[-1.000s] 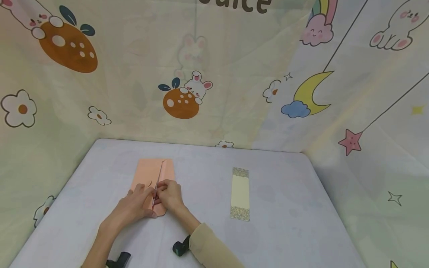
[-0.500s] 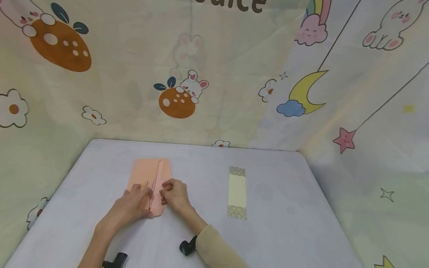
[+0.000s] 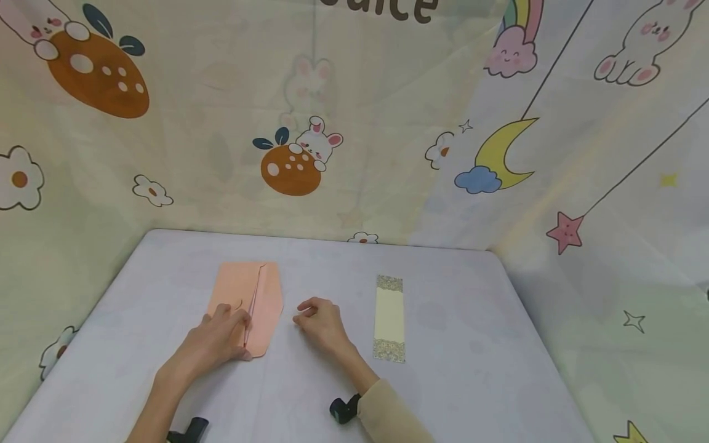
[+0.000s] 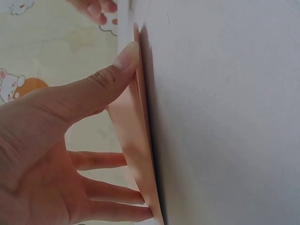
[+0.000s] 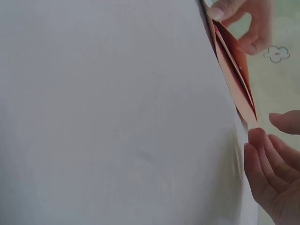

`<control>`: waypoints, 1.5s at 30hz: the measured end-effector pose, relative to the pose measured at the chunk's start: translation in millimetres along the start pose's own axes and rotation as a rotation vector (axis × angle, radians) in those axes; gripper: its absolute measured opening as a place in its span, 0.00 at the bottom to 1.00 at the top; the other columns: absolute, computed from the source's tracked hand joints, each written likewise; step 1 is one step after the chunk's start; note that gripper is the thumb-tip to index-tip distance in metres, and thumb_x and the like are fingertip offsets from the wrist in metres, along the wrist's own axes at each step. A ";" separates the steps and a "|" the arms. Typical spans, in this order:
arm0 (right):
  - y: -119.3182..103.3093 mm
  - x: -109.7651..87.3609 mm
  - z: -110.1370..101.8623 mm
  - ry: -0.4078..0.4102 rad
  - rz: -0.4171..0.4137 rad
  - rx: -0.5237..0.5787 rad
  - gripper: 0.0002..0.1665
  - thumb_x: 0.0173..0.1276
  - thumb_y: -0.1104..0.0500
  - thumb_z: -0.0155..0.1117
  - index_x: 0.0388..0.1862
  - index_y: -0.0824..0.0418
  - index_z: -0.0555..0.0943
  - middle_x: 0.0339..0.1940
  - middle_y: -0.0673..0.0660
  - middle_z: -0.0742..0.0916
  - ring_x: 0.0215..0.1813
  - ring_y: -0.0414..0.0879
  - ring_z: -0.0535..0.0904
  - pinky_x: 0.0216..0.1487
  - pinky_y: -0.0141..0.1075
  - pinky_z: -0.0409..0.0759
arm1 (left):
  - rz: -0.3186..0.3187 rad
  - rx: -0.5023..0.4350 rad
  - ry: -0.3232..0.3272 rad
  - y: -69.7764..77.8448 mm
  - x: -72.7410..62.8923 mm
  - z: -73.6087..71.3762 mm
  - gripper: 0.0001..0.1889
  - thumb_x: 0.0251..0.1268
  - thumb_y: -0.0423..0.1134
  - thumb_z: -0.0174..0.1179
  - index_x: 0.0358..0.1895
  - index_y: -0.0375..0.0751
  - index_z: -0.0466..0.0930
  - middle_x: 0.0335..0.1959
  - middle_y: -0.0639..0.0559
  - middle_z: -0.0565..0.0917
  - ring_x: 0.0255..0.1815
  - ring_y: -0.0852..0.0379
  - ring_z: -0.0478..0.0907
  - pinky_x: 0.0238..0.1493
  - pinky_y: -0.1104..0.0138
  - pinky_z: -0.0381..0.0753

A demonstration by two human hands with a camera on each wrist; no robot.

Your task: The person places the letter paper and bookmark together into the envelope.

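A peach-coloured paper envelope (image 3: 237,282) lies at the left of the table, its flap (image 3: 270,307) along the right side unfolded. My left hand (image 3: 216,338) rests on its near half, with straight, spread fingers pressing the paper. In the left wrist view the left thumb (image 4: 127,57) touches the envelope's near edge. The right wrist view looks into a gap between the envelope's paper layers (image 5: 236,70). To the right of the envelope, apart from it in the head view, my right hand (image 3: 322,323) holds nothing, its fingers loosely bent.
A cream paper strip (image 3: 389,315) with glittery ends lies right of my right hand on the white table (image 3: 471,344). Black wrist-worn devices (image 3: 344,411) show near both forearms. A cartoon-printed cloth (image 3: 376,178) hangs behind and along the sides.
My right hand has left the envelope's flap and moved right, off the paper. The flap now lies more spread out. My left hand stays on the envelope. The head view has shifted slightly.
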State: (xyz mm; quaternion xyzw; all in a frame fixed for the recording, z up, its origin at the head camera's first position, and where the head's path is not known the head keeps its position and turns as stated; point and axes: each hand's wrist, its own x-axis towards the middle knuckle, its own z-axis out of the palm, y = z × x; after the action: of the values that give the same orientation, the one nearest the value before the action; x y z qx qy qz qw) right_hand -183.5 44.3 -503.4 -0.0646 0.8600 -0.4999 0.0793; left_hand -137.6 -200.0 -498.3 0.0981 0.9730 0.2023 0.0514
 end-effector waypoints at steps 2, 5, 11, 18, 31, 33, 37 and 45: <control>5.4 -2.5 -9.1 0.003 0.021 -0.007 0.12 0.63 0.63 0.74 0.45 0.67 0.86 0.27 0.53 0.88 0.23 0.37 0.82 0.30 0.29 0.78 | -0.003 0.001 -0.001 0.4 0.0 0.3 0.31 0.41 0.50 0.83 0.49 0.50 0.77 0.59 0.30 0.72 0.39 0.39 0.73 0.28 0.52 0.76; 13.0 -6.0 -22.7 0.013 0.045 -0.016 0.13 0.64 0.62 0.74 0.45 0.67 0.85 0.27 0.53 0.88 0.24 0.39 0.83 0.30 0.30 0.78 | -0.007 0.003 -0.007 0.9 0.5 0.4 0.31 0.41 0.50 0.83 0.48 0.50 0.77 0.60 0.30 0.72 0.39 0.39 0.72 0.28 0.52 0.75; 25.5 -13.4 -46.8 0.046 0.056 -0.065 0.15 0.64 0.57 0.74 0.44 0.67 0.85 0.29 0.55 0.89 0.28 0.41 0.83 0.31 0.33 0.79 | -0.011 0.008 -0.010 3.1 0.0 -1.5 0.30 0.41 0.50 0.83 0.48 0.50 0.77 0.60 0.30 0.72 0.38 0.39 0.72 0.28 0.52 0.76; 40.0 -20.3 -74.7 0.102 0.115 -0.105 0.17 0.64 0.55 0.75 0.44 0.66 0.85 0.29 0.56 0.88 0.29 0.42 0.83 0.31 0.34 0.79 | -0.011 -0.003 -0.009 3.5 -0.3 -1.8 0.30 0.41 0.50 0.83 0.48 0.50 0.77 0.60 0.30 0.72 0.39 0.38 0.73 0.28 0.52 0.76; 65.1 -33.5 -116.1 0.211 0.190 -0.182 0.18 0.64 0.53 0.74 0.45 0.66 0.86 0.36 0.59 0.89 0.33 0.47 0.85 0.34 0.39 0.81 | -0.008 0.001 -0.015 0.9 0.7 -0.7 0.30 0.41 0.50 0.83 0.47 0.50 0.76 0.60 0.28 0.71 0.39 0.38 0.72 0.28 0.52 0.75; 67.4 -35.2 -121.1 0.230 0.195 -0.194 0.18 0.65 0.53 0.74 0.44 0.66 0.86 0.38 0.60 0.89 0.38 0.50 0.85 0.38 0.43 0.82 | -0.007 -0.001 -0.017 0.8 1.6 -1.2 0.30 0.41 0.51 0.83 0.48 0.50 0.76 0.60 0.28 0.71 0.39 0.38 0.72 0.28 0.52 0.75; 70.5 -38.9 -130.8 0.254 0.256 -0.232 0.19 0.64 0.51 0.74 0.44 0.66 0.84 0.43 0.62 0.89 0.46 0.57 0.85 0.45 0.49 0.82 | -0.011 -0.018 -0.023 0.7 2.6 -1.4 0.31 0.41 0.50 0.83 0.48 0.49 0.77 0.61 0.27 0.71 0.41 0.36 0.73 0.29 0.50 0.76; 76.5 -41.1 -139.8 0.278 0.333 -0.353 0.33 0.61 0.46 0.77 0.52 0.71 0.79 0.49 0.69 0.84 0.48 0.62 0.82 0.42 0.52 0.81 | -0.033 -0.026 -0.034 0.5 2.4 -0.5 0.31 0.40 0.51 0.83 0.48 0.50 0.77 0.61 0.28 0.71 0.41 0.37 0.73 0.29 0.49 0.76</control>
State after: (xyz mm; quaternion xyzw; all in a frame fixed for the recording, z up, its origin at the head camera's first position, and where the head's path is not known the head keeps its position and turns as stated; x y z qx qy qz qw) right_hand -173.8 208.5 -498.8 0.1340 0.9352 -0.3266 0.0294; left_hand -140.0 -199.2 -497.8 0.0846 0.9708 0.2124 0.0725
